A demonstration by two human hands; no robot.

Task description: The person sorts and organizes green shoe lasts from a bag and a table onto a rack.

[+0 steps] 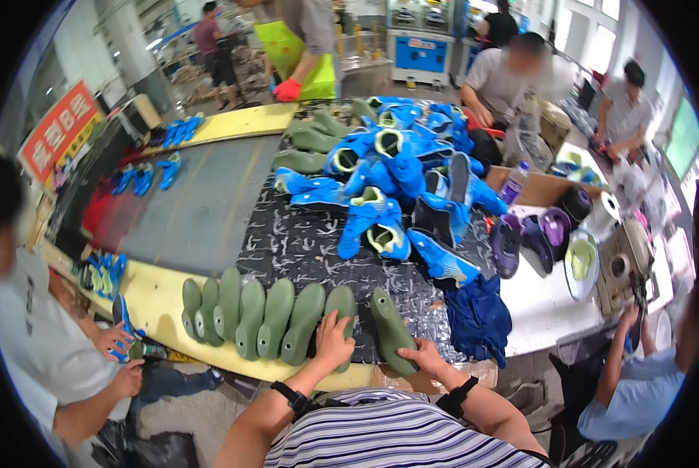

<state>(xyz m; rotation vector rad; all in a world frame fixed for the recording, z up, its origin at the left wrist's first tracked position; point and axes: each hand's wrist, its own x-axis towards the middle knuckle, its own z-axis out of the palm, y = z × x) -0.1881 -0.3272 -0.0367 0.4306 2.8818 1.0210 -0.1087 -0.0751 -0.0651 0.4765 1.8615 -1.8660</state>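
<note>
A row of several green shoe lasts [274,318] stands along the front edge of the table. At the right end of that row, my left hand [334,343] has its fingers over a green shoe last [341,300], gripping its lower part. Further right, a separate green shoe last [388,324] leans to the left at its top. My right hand [424,356] is closed on its lower end, thumb against the side. The undersides of both hands are hidden.
Blue shoe uppers [380,175] lie heaped on the black-covered table [275,246], beside more green lasts [318,134]. A dark conveyor belt [189,203] lies left; a dark blue cloth [478,318] and finished shoes [507,243] lie right. Co-workers sit and stand around.
</note>
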